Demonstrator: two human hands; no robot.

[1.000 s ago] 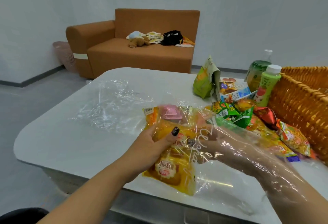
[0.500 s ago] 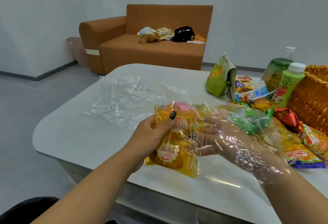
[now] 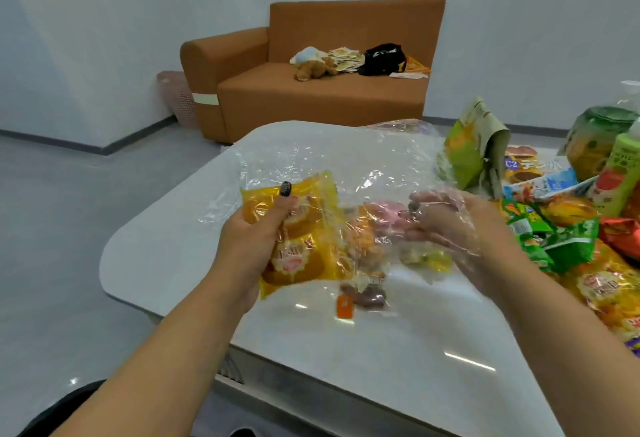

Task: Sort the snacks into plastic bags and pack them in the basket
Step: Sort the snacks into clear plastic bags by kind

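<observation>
Head view, only cam: the left hand (image 3: 254, 239) grips a yellow snack packet (image 3: 298, 246) thru the clear plastic bag (image 3: 349, 173), thumb w/ dark nail on top, fingers (image 3: 249, 298) curled under & pinching it. The right hand (image 3: 450, 225) is inside the bag, film draped over it up the forearm; its fingers are loosely curled, a bit apart, tips near a pink packet (image 3: 384, 218) — can't tell if they actually pinch anything. Bag is held just above the white surface (image 3: 346, 367), its far end spread out on the surface behind the hands. Also in the bag: an orange-ish packet btw the hands, a pale yellow piece (image 3: 429, 260) under the right hand, and a small brown snack w/ orange tag (image 3: 363, 298) lying low near the surface. Right of the hands, loose pile on the surface: green packets (image 3: 550, 239), red packet (image 3: 620, 235), more yellow packets (image 3: 609, 291), a blue-white box (image 3: 540, 176), an upright green pouch (image 3: 474, 149), a green bottle (image 3: 620, 176) & a wider green container (image 3: 599, 138) behind it. Basket not in shot. Background: orange sofa (image 3: 311, 90) w/ a plush toy (image 3: 315, 67) & black bag (image 3: 381, 60) on the seat.
</observation>
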